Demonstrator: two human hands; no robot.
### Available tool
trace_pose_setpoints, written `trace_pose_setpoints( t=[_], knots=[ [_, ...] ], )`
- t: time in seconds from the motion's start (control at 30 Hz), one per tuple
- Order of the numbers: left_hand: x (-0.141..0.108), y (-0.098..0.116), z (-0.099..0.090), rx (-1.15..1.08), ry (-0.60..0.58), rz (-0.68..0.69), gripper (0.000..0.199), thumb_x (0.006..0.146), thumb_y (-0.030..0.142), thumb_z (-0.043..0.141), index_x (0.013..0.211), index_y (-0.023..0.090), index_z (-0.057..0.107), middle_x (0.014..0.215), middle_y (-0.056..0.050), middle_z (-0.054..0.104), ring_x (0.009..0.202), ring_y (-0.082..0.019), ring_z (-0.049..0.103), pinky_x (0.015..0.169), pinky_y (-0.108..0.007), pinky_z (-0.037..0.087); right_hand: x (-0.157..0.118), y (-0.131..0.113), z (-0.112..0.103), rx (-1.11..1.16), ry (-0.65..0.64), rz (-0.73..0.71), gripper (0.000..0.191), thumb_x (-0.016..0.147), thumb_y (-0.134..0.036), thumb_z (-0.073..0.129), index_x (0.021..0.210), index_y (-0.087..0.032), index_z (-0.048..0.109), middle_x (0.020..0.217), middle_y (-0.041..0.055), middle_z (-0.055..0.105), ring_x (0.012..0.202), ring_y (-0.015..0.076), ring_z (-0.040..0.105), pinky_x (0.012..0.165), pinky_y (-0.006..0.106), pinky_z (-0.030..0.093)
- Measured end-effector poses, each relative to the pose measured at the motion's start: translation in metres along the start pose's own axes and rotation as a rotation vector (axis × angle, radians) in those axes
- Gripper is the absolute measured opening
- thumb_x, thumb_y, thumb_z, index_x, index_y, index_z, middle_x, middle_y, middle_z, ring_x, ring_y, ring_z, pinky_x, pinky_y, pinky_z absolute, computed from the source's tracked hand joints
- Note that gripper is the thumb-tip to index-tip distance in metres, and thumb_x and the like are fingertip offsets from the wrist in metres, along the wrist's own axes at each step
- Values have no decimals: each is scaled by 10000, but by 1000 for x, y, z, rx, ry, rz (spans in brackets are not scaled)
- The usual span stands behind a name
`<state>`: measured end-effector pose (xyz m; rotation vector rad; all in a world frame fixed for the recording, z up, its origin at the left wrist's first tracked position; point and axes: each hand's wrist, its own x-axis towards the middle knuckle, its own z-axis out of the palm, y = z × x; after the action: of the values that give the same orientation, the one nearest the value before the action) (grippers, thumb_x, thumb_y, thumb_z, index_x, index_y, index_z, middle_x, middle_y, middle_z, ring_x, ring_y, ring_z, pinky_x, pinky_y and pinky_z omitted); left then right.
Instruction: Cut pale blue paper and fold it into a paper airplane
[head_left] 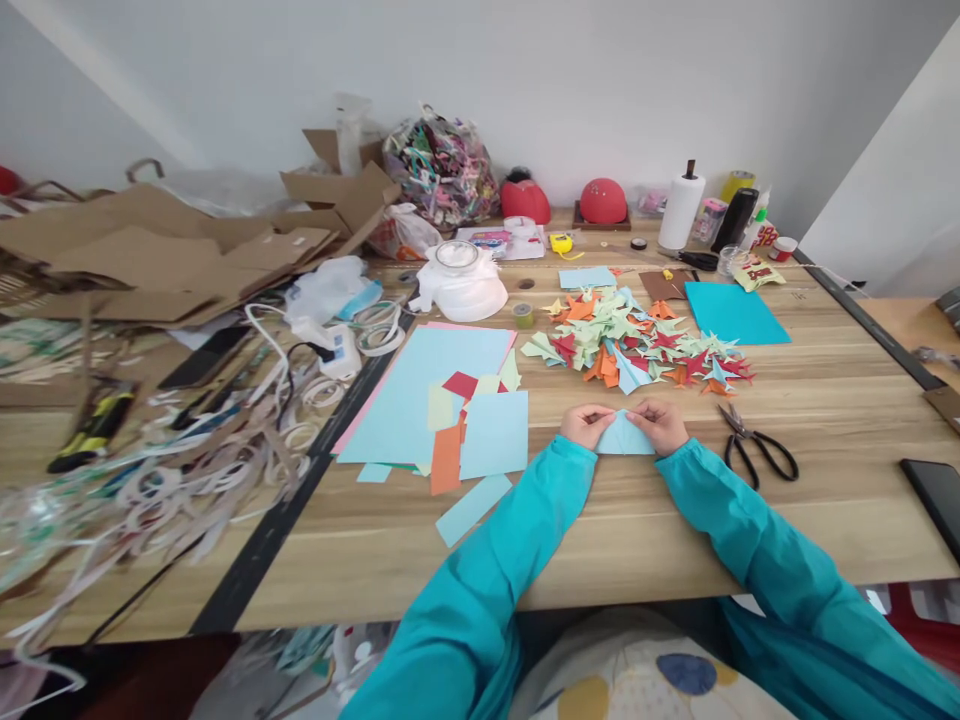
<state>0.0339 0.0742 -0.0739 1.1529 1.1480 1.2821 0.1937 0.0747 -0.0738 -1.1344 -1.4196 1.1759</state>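
Pale grey wall [570, 90] rises behind a wooden tabletop [585, 570] with streaky brown grain. Near its front edge, directly before the person, lies a light-blue folded paper [624, 440]. Its narrow peak points away from the person, between the two hands, and its straight lower edge runs left to right, facing the person. What shows of it is wider than deep, though fingers cover both upper sides, so I cannot be sure of its long axis. Fine crease lines run down the matt, thin sheet.

The left hand [587, 426] pinches it at one side of the peak, thumb and fingertips together; the right hand [660, 427] pinches the other side the same way. Smooth, wrinkled teal sleeves [525, 525] cover both forearms.

Just beyond lies a heap of origami pieces [637, 340], crisp and spiky, in pale green, orange, red and blue. Flat light-blue rectangles [493, 435] and an orange strip [447, 460] sit to the left. Beside the right hand, metal-bladed scissors [741, 430] with black looped handles point away from the person.
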Motion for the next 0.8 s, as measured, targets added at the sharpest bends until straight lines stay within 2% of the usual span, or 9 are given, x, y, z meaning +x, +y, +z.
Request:
trace_pose_setpoints(
  t=[0.13,0.23,0.37,0.5,0.7,0.8],
  knots=[
    [-1,4,-2,3,-39,-19,240,521,314,740,669,131,693,616,-52,667,543,-122,556,531,-243,439,-1,-2,0,5,-7,6,293,605,-444,698,652,-168,609,565,3,625,488,114,536,461,239,417],
    [-2,5,-1,22,-68,-32,271,531,330,737,711,132,698,624,-47,665,556,-122,554,535,-240,439,-2,-3,1,9,-27,-1,290,617,-443,689,715,-177,623,610,7,649,540,131,575,514,254,453],
    [-4,8,1,82,-53,18,226,558,356,719,640,147,692,587,-35,641,528,-113,524,495,-233,406,-5,-3,3,12,-74,3,281,642,-424,680,799,-194,643,696,19,675,629,156,611,579,279,482],
    [-6,14,0,97,-88,99,203,589,353,704,567,153,674,539,-19,596,502,-102,493,468,-226,372,-7,-4,2,-10,-93,18,261,649,-427,674,724,-178,648,658,21,657,582,142,583,518,261,461],
    [-7,16,0,91,-105,16,212,581,341,715,615,136,674,559,-30,615,506,-111,509,481,-231,390,-7,-10,2,65,-120,58,263,643,-420,682,709,-170,628,637,13,642,553,124,559,505,247,440],
    [-8,17,1,106,-130,64,200,617,332,687,621,133,668,592,-35,614,528,-111,511,493,-232,386,-7,-14,3,61,-151,51,271,680,-438,646,714,-172,609,625,6,624,542,114,538,501,242,427]
  ],
)
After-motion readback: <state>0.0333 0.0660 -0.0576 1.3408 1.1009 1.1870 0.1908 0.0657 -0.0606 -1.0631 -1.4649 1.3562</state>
